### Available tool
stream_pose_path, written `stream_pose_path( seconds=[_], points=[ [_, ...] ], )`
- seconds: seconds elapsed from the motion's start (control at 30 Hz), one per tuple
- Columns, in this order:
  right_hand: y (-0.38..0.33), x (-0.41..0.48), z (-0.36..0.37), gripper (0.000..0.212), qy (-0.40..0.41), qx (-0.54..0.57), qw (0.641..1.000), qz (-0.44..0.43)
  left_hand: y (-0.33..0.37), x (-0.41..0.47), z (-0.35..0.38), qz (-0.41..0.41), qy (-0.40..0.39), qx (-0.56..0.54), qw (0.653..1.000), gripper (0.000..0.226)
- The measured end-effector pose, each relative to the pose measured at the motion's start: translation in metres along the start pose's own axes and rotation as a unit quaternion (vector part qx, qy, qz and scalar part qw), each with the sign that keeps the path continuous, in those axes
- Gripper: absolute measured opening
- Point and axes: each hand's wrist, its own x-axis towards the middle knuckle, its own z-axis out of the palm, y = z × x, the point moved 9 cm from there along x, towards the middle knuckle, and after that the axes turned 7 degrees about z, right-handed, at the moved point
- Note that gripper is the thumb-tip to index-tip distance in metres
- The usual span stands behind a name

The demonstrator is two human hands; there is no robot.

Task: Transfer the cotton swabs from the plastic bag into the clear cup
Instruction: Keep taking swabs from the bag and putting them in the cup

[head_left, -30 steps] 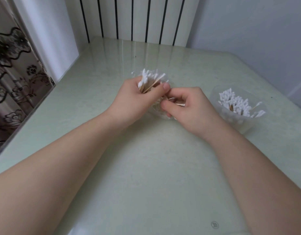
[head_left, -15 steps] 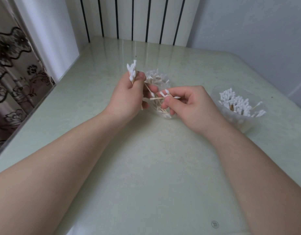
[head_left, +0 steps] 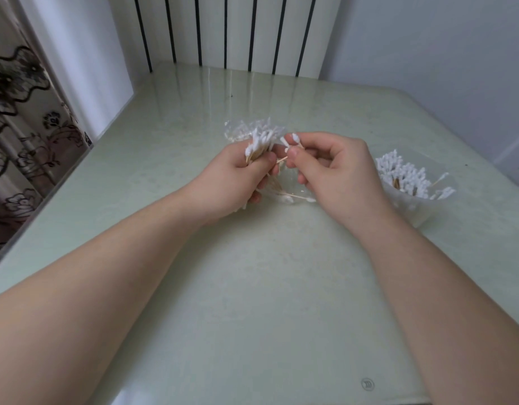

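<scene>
— What are your fingers doing?
— The fingers (head_left: pixel 268 159) of my left hand (head_left: pixel 235 176) are curled round a thick bundle of cotton swabs (head_left: pixel 259 143). The white tips fan up above my thumb and the wooden stems run down into my palm. On my right hand (head_left: pixel 340 173), thumb and forefinger hold a small pinch of swabs (head_left: pixel 293 139), tips pointing up and a little left. My other fingers are folded in toward the palm.
— How close are the two hands?
— The thumb tips are just beside each other, raised above the surface (head_left: pixel 252 287).
— And the plastic bag?
— The plastic bag (head_left: pixel 284 185) lies crumpled under and between my hands, its clear film rising behind the bundle. A couple of loose swabs (head_left: pixel 293 197) lie in its lower part, near my right palm. I cannot tell whether my left hand grips the film as well.
— Where is the clear cup?
— The clear cup (head_left: pixel 413 209) stands on the surface to the right, just beyond my right wrist and apart from the bag. It holds a dense cluster of upright swabs (head_left: pixel 404 176), white tips above the rim, a few leaning out to the right.
— What lies around all that?
— The surface is pale green and glossy. At its far edge stands a white striped panel (head_left: pixel 238 30) with dark vertical lines, a flowered curtain (head_left: pixel 18 127) hangs at the left, and a plain wall (head_left: pixel 427 48) rises on the right
</scene>
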Motion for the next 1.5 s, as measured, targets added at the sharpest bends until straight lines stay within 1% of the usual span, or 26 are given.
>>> stream_pose_path(
  seconds=[0.1,0.17,0.27,0.4,0.47,0.53,0.63,0.73,0.87,1.0,1.13,1.27,1.5],
  points=[
    [0.000,0.000,-0.004,0.019,0.013,0.037,0.999,0.014,-0.002,-0.001,0.004,-0.019,-0.001,-0.030,0.999,0.035],
    [0.001,0.001,-0.005,0.021,0.013,0.065,0.997,0.027,-0.002,-0.001,-0.001,-0.026,0.027,-0.027,0.999,0.030],
    [0.006,0.002,-0.003,0.024,0.002,0.123,0.991,0.059,-0.003,0.001,-0.008,-0.022,0.067,-0.031,0.997,0.035],
    [0.011,0.001,0.006,0.026,-0.028,0.207,0.973,0.096,-0.005,0.000,-0.009,-0.037,0.088,-0.078,0.992,0.025],
    [0.013,-0.001,0.009,0.026,-0.037,0.266,0.956,0.119,-0.006,0.000,-0.006,-0.049,0.087,-0.104,0.989,0.028],
    [0.013,-0.002,0.012,0.033,-0.043,0.313,0.939,0.136,-0.008,-0.002,-0.001,-0.068,0.076,-0.124,0.987,0.036],
    [0.008,-0.002,0.011,0.043,-0.046,0.332,0.934,0.127,-0.011,-0.006,0.010,-0.105,0.045,-0.174,0.978,0.038],
    [0.005,-0.002,0.008,0.042,-0.040,0.328,0.938,0.106,-0.009,-0.011,0.022,-0.141,0.012,-0.251,0.958,0.035],
    [0.007,-0.002,0.005,0.032,-0.018,0.247,0.965,0.089,-0.006,-0.015,0.032,-0.161,-0.020,-0.307,0.938,0.029],
    [0.005,-0.002,0.001,0.027,0.001,0.140,0.988,0.069,-0.009,-0.016,0.032,-0.170,-0.019,-0.276,0.946,0.025],
    [0.000,-0.004,0.000,0.018,0.003,0.095,0.994,0.050,-0.011,-0.015,0.032,-0.168,-0.017,-0.246,0.954,0.024],
    [0.001,-0.004,0.001,0.011,0.000,0.085,0.995,0.053,-0.006,-0.012,0.033,-0.135,-0.034,-0.256,0.957,0.024],
    [0.004,-0.003,-0.007,0.010,0.034,0.079,0.994,0.073,-0.007,-0.012,0.031,-0.126,-0.055,-0.166,0.976,0.021]
  ],
)
